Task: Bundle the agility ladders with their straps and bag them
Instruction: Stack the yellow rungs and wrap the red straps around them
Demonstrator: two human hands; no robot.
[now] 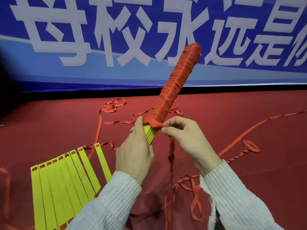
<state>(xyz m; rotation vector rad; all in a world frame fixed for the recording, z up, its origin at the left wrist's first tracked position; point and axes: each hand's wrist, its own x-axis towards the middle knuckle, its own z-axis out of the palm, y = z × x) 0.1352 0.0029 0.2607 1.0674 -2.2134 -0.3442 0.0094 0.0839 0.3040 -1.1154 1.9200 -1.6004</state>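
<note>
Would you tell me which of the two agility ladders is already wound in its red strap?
The held ladder bundle, gripped by the left hand and right hand; the ladder on the floor lies fanned out, unwrapped.

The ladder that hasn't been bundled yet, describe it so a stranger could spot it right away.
On the red floor below the blue banner, look lower left, beside the left hand. The loose ladder lies fanned flat, its yellow rungs bare, unlike the held bundle, wrapped in red strap.

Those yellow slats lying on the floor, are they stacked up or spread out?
Spread out. The yellow slats lie fanned side by side on the red floor, unwrapped.
</note>
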